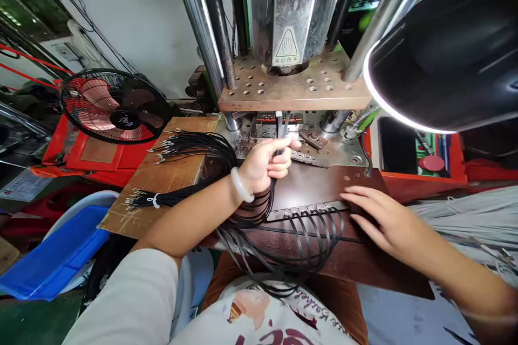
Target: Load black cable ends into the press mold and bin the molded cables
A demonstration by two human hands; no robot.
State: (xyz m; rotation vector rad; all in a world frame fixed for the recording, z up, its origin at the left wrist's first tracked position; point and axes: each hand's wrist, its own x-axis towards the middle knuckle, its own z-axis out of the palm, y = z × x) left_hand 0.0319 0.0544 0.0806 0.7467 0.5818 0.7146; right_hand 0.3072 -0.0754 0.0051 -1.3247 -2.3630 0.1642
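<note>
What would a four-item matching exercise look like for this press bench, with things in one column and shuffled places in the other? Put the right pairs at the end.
Things
1. White ring-shaped bangle
2. Black cable bundle with a white tie
3. Narrow notched grey metal strip
4. Blue rectangular plastic tray

Places
A. Near the fingertips of the bare right hand
B. At the picture's lower left
C. Around the wrist of the bare left hand
D. Lying across the scratched tan flat board

Pairs: 1-C, 2-D, 3-A, 4-B
</note>
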